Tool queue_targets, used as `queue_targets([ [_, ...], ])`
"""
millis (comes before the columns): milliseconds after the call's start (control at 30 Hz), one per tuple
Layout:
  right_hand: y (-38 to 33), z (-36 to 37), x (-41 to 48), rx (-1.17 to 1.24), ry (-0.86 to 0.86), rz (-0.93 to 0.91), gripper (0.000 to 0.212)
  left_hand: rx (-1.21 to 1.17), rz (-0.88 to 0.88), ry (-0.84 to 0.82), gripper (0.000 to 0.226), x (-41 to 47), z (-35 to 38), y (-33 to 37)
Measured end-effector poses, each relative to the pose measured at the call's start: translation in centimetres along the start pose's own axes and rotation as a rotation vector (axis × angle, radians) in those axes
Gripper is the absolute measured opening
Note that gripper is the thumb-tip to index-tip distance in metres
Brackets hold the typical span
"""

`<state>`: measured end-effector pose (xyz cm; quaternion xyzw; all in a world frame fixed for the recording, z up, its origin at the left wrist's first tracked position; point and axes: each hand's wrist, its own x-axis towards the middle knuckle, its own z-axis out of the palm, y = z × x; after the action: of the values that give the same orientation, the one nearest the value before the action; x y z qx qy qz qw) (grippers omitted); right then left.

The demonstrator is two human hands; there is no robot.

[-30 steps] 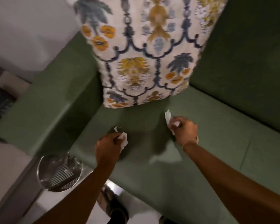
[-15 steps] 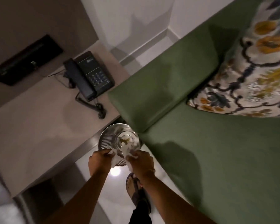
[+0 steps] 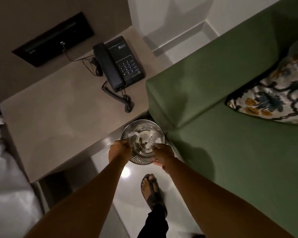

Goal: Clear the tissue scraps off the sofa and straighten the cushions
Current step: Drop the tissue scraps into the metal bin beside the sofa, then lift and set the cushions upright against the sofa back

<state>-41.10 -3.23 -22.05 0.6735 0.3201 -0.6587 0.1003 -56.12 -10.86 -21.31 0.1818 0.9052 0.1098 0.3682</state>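
Note:
Both of my hands hover over a round perforated metal bin (image 3: 141,159) that stands on the floor between the side table and the green sofa (image 3: 230,160). My left hand (image 3: 118,150) is at the bin's left rim and my right hand (image 3: 162,154) at its right rim; their fingers look relaxed with no tissue showing in them. White tissue scraps (image 3: 145,137) lie inside the bin. A floral cushion (image 3: 273,102) leans in the sofa's corner at the right edge. The visible seat carries no scraps.
A black desk phone (image 3: 120,66) with a coiled cord sits on the beige side table (image 3: 58,117). The sofa's armrest (image 3: 196,79) rises right of the bin. My sandalled foot (image 3: 152,191) stands on the glossy floor. White bedding (image 3: 5,186) fills the left edge.
My hands carried the scraps from the sofa seat left to the bin. Half a second ago tissue showed in both hands; now it lies in the bin.

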Motion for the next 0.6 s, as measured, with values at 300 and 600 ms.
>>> queue_targets([
  [300, 1.5, -9.6, -7.7, -0.142, 0.056, -0.336, 0.028, 0.153, 0.219, -0.076, 0.022, -10.4, -0.1, 7.0],
  [600, 1.6, -32.5, -14.6, -0.103, 0.446, -0.544, 0.037, 0.153, 0.462, -0.103, 0.057, -20.0, 4.2, 23.4],
])
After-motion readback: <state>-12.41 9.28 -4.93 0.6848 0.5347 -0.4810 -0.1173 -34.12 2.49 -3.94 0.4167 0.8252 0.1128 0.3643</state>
